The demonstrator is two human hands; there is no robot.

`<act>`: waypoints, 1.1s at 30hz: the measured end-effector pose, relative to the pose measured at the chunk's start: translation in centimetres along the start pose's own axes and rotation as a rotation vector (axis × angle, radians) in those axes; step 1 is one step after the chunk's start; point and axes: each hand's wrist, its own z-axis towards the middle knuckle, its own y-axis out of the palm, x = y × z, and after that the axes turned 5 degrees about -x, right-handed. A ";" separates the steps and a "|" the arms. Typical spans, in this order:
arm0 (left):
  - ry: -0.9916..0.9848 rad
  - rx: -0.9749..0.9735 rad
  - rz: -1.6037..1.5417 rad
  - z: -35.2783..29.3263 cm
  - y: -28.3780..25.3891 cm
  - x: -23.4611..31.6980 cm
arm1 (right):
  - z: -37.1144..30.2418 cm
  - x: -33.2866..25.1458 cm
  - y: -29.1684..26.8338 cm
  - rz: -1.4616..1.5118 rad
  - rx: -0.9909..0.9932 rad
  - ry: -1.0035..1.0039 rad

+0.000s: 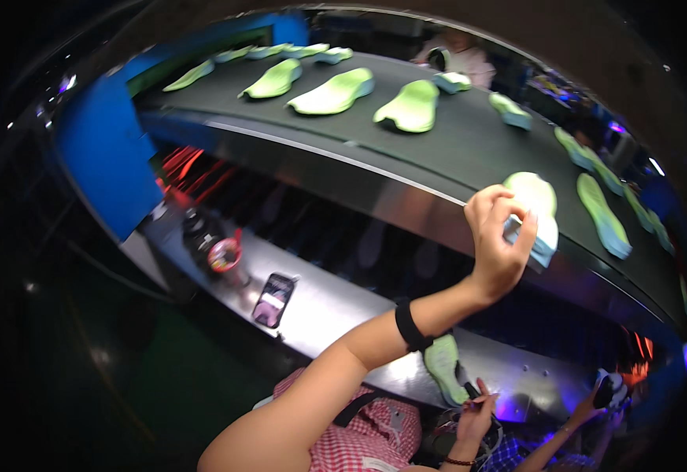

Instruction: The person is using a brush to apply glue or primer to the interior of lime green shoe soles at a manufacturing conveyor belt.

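Foam sole (529,191), pale green and blue: was pinched in the left hand (499,244) at 3 o'clock, above the near edge of the belt (450,161). Right hand (476,417), 5 o'clock: fingers were curled around a small dark item (470,391) beside a second sole (440,363) on the metal ledge (336,316). Progress, as judged: second sole seemed in work, other soles (408,108) along the belt probably left to do; whether the held one was finished could not be told. Clearance: bare belt lay toward 2 o'clock; a phone (274,300) limited the ledge toward 8.
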 end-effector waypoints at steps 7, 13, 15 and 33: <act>-0.925 -0.681 -1.168 -3.0 -8.6 -1.2 | 0.6 -1.4 2.4 -0.019 0.087 -0.023; -1.352 -0.919 -1.836 -14.3 -14.7 -2.8 | 0.5 -1.2 1.6 -0.136 0.083 -0.033; -1.575 -0.947 -1.348 -18.3 -16.5 -4.8 | 0.6 -1.1 1.4 -0.186 0.084 -0.145; -1.596 -0.565 -1.500 -18.9 -14.7 -2.8 | 4.0 -0.8 8.4 -0.152 -0.193 0.121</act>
